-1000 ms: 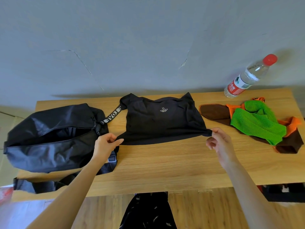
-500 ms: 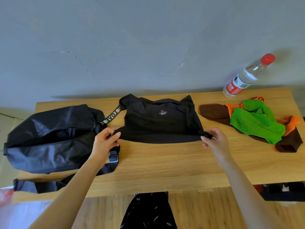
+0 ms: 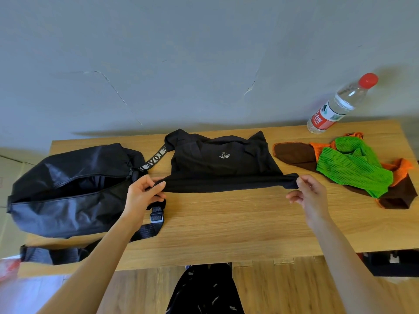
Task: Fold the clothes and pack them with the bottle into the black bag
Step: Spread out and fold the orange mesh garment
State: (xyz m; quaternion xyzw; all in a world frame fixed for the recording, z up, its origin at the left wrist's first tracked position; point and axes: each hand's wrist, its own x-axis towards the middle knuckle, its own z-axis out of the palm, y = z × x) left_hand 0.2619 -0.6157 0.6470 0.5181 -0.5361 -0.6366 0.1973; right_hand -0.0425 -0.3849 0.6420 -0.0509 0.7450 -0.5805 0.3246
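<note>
I am seeing the wooden table (image 3: 226, 225) carrying everything. The black bag (image 3: 68, 191) is lying at its left end, unzipped and gaping, its webbing strap (image 3: 145, 232) trailing toward the near edge. The black shirt (image 3: 223, 168) is lying mid-table, an XL mark facing up. The green mesh garment (image 3: 353, 166) with brown and orange panels is sitting crumpled at the right. The left hand (image 3: 141, 196) is pinching the shirt's near left corner; the right hand (image 3: 311, 193) is pinching the near right corner, stretching the hem between the 2. The water bottle (image 3: 335, 107), red-capped, is standing at the far right corner.
</note>
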